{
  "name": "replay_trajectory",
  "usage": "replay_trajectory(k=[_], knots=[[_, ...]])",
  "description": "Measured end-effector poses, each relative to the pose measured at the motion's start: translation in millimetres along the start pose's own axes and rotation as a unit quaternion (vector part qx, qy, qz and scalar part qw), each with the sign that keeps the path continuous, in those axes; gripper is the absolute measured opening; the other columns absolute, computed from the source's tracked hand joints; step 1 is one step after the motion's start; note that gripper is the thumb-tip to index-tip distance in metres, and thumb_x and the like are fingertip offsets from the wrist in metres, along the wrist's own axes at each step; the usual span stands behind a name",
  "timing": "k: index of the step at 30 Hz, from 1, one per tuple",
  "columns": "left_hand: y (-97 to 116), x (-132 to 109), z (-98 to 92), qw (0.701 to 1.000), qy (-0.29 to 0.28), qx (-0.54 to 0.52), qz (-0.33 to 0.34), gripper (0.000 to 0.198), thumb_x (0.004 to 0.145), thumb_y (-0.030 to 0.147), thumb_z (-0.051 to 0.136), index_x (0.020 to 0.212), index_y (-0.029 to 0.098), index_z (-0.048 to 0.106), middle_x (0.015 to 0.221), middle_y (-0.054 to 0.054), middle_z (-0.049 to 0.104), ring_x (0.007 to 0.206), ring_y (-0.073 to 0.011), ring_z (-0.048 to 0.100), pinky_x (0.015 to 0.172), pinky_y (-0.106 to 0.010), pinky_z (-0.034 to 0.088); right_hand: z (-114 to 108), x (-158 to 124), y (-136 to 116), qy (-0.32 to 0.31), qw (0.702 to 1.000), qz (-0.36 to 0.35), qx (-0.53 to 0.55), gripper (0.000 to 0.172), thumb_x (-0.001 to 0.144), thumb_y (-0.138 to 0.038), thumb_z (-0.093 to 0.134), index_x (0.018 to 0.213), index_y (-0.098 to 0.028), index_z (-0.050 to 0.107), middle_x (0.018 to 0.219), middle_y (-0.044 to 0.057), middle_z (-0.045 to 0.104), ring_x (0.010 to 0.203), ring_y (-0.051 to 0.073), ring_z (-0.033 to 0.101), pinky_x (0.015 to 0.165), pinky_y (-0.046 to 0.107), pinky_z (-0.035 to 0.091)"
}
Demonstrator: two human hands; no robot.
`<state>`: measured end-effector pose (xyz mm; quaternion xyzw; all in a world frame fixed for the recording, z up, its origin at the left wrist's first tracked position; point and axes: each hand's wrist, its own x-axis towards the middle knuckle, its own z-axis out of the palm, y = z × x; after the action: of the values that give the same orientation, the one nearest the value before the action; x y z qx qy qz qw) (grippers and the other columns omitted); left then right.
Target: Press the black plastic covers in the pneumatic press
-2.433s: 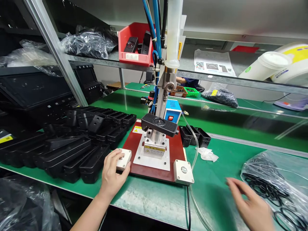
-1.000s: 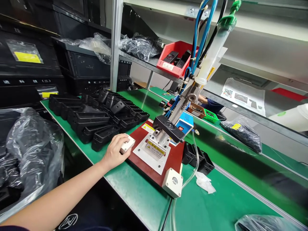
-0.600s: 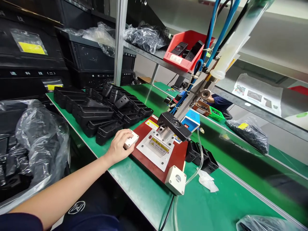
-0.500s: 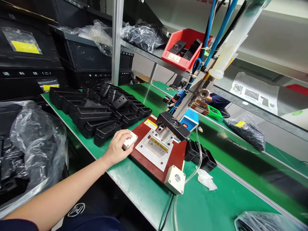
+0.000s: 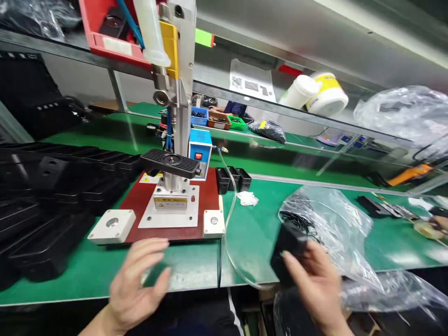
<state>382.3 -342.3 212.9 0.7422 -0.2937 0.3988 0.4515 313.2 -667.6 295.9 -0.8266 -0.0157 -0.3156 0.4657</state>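
Note:
My left hand hovers over the bench's front edge with its fingers apart and nothing in it. Close beyond it is a white button box at the left corner of the red-brown press base. My right hand grips a black plastic housing, blurred by motion, near the front edge. On the press fixture rests a black slotted cover with a round centre. A second button box sits at the base's right corner.
Many black housings crowd the left side, and a few more stand behind the hose. A clear bag of black cables lies to the right. A red bin and white tubs are overhead. Another person's hand shows far right.
My view has swung right. My left hand has come off the left button box and opened. My right hand, unseen before, now appears holding a black housing.

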Motion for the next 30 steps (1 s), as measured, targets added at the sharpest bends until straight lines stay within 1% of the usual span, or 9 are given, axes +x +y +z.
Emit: replay_trajectory(k=[5, 7, 9, 11, 12, 16, 20, 24, 30], knots=[[34, 16, 21.6, 0.962, -0.124, -0.171, -0.172, 0.035, 0.093, 0.029, 0.052, 0.127, 0.024, 0.051, 0.123, -0.012, 0.061, 0.112, -0.0255, 0.06, 0.092, -0.041, 0.054, 77, 4, -31, -0.177, 0.975, -0.073, 0.116, 0.013, 0.09, -0.026, 0.06, 0.103, -0.023, 0.058, 0.084, 0.002, 0.06, 0.071, 0.015, 0.057, 0.065, 0.026, 0.051], [35, 25, 25.1, 0.898, -0.159, -0.29, -0.289, 0.04, 0.097, 0.044, 0.04, 0.127, 0.021, 0.054, 0.122, -0.014, 0.062, 0.111, -0.0265, 0.061, 0.092, -0.042, 0.054, 98, 5, -46, -0.211, 0.959, -0.089, 0.166, 0.017, 0.09, -0.025, 0.061, 0.106, -0.023, 0.057, 0.087, 0.002, 0.061, 0.074, 0.014, 0.058, 0.068, 0.026, 0.051], [34, 29, 27.5, 0.799, -0.193, -0.427, -0.378, 0.057, 0.097, 0.057, 0.027, 0.122, 0.017, 0.059, 0.111, -0.015, 0.067, 0.105, -0.0277, 0.064, 0.089, -0.043, 0.055, 110, 5, -57, -0.233, 0.946, -0.096, 0.202, 0.018, 0.09, -0.026, 0.061, 0.108, -0.023, 0.057, 0.089, 0.002, 0.063, 0.077, 0.015, 0.06, 0.071, 0.026, 0.052], [33, 29, 28.9, 0.716, -0.215, -0.517, -0.418, 0.068, 0.095, 0.064, 0.022, 0.115, 0.016, 0.064, 0.1, -0.015, 0.069, 0.099, -0.0287, 0.066, 0.082, -0.043, 0.057, 115, 6, -60, -0.247, 0.939, -0.09, 0.221, 0.016, 0.091, -0.027, 0.06, 0.107, -0.023, 0.058, 0.087, 0.002, 0.063, 0.076, 0.015, 0.061, 0.071, 0.026, 0.053], [33, 28, 29.0, 0.702, -0.218, -0.53, -0.422, 0.067, 0.094, 0.064, 0.023, 0.115, 0.016, 0.065, 0.099, -0.015, 0.07, 0.099, -0.0288, 0.066, 0.082, -0.043, 0.057, 115, 5, -60, -0.246, 0.939, -0.085, 0.224, 0.016, 0.091, -0.028, 0.06, 0.106, -0.023, 0.058, 0.086, 0.001, 0.063, 0.075, 0.015, 0.061, 0.07, 0.026, 0.053], [33, 29, 23.0, 0.773, -0.225, -0.469, -0.363, 0.052, 0.092, 0.058, 0.045, 0.129, 0.025, 0.057, 0.121, -0.011, 0.064, 0.116, -0.0277, 0.059, 0.101, -0.045, 0.048, 111, 2, -56, -0.217, 0.951, -0.093, 0.199, 0.02, 0.091, -0.023, 0.06, 0.11, -0.025, 0.056, 0.09, 0.002, 0.063, 0.078, 0.015, 0.061, 0.071, 0.026, 0.053], [40, 39, 13.7, 0.8, -0.275, -0.436, -0.307, 0.07, 0.083, 0.065, 0.054, 0.139, 0.026, 0.044, 0.135, -0.013, 0.054, 0.126, -0.0306, 0.051, 0.108, -0.048, 0.041, 110, 1, -59, -0.225, 0.953, -0.148, 0.137, 0.03, 0.091, -0.019, 0.058, 0.118, -0.028, 0.052, 0.097, 0.004, 0.064, 0.084, 0.018, 0.063, 0.075, 0.03, 0.054], [49, 41, 11.6, 0.851, -0.171, -0.387, -0.313, 0.084, 0.071, 0.06, 0.072, 0.14, 0.025, 0.037, 0.134, -0.016, 0.053, 0.122, -0.0316, 0.055, 0.105, -0.045, 0.045, 118, 1, -63, -0.261, 0.935, -0.236, 0.049, 0.029, 0.091, -0.016, 0.051, 0.118, -0.025, 0.048, 0.088, 0.004, 0.063, 0.073, 0.019, 0.06, 0.064, 0.03, 0.052], [48, 34, 13.4, 0.863, -0.077, -0.346, -0.36, 0.054, 0.082, 0.044, 0.069, 0.127, 0.025, 0.046, 0.121, -0.012, 0.062, 0.108, -0.0249, 0.063, 0.094, -0.035, 0.054, 130, -1, -58, -0.278, 0.914, -0.295, -0.01, 0.022, 0.093, -0.014, 0.046, 0.114, -0.02, 0.047, 0.082, 0.005, 0.059, 0.07, 0.018, 0.056, 0.06, 0.03, 0.048]])
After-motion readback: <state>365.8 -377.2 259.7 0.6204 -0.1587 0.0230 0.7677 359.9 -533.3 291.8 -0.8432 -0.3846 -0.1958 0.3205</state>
